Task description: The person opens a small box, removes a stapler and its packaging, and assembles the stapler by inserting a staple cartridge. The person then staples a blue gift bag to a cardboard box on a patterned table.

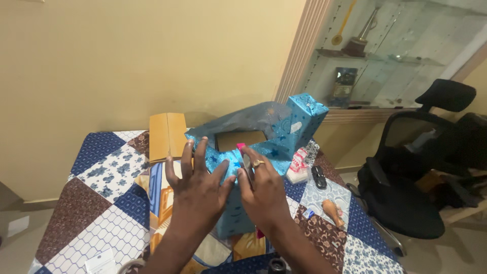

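My left hand lay open, fingers spread flat on the blue wrap; my right hand pinched its fold mid-counter. I judged the paper thin, slippery, tearable, best held at creases. Beyond stood 1 wrapped box, a yellow wall, a black chair.

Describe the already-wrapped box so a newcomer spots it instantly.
Start at the patchwork-covered table. At its far right edge, behind both hands, stands the wrapped box. Unlike the loose blue paper beside it, it is upright, tilted and fully covered in shiny blue starred paper.
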